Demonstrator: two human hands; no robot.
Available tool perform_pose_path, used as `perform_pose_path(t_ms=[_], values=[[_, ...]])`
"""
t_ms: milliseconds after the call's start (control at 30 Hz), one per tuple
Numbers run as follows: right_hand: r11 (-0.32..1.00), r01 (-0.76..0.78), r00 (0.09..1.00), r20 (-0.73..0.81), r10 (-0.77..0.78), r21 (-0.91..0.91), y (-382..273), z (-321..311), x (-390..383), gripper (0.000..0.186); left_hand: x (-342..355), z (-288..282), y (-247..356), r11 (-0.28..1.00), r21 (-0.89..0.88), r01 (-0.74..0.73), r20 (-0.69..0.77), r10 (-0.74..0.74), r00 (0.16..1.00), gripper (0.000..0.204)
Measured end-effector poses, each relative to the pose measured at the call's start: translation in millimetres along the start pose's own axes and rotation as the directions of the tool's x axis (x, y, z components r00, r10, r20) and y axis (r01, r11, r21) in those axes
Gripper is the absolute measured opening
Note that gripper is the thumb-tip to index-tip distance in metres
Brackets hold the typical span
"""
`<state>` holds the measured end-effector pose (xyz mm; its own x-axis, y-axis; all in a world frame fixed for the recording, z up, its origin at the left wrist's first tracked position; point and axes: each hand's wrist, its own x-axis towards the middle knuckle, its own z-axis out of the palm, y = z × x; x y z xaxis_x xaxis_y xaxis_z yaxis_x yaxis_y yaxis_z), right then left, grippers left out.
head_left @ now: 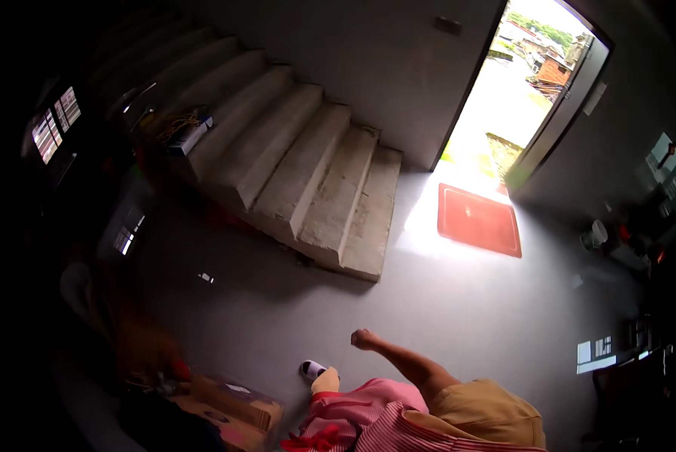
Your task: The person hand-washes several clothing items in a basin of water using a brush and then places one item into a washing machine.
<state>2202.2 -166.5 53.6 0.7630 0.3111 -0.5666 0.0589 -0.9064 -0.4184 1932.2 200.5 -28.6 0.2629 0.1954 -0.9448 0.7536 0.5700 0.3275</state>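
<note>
My right hand [364, 339] reaches out over the grey floor at the lower centre, its fingers curled closed, with nothing visible in it. Below it are my red-striped pink garment [353, 418], a tan sleeve and my foot in a sandal [314, 370]. A cardboard box [236, 413] lies at the lower left, beside dim, blurred items. I do not see my left hand.
A concrete staircase [330, 188] rises leftward, with a long box and cords [191, 137] on it. A red mat [477, 222] lies inside the open door [553, 113] at the back right. A white bucket [594, 235] and dark objects stand along the right.
</note>
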Motion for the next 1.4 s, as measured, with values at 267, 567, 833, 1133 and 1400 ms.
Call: perform_pose_path(t_ms=[267,567,833,1133,1400], values=[[0.992,0.098,0.976,0.2,-0.08,-0.082,-96.0,-9.0,130.8,0.022,67.9,-71.9,196.7,0.942,-0.257,-0.214,-0.126,0.187,0.974,0.014],[0.982,-0.09,0.898,0.414,0.151,-0.163,-150.9,-80.9,315.1,0.02,84.2,-40.3,403.9,0.883,-0.274,-0.383,-0.043,0.386,0.921,0.018],[0.741,0.533,0.843,0.327,-0.427,-0.409,-324.7,-150.6,599.3,0.019,93.8,-69.1,455.7,0.884,-0.462,-0.071,-0.18,-0.014,0.984,0.023],[0.287,0.83,0.351,-0.048,-0.935,0.478,-939.8,-294.8,555.8,0.011,212.6,-139.0,417.0,0.773,-0.604,0.192,-0.1,-0.313,0.945,0.023],[-0.524,0.849,-0.492,-0.27,-0.828,0.06,-1186.7,-483.1,459.0,0.031,278.2,-364.8,648.7,0.865,-0.501,0.019,-0.194,-0.134,0.972,0.022]])
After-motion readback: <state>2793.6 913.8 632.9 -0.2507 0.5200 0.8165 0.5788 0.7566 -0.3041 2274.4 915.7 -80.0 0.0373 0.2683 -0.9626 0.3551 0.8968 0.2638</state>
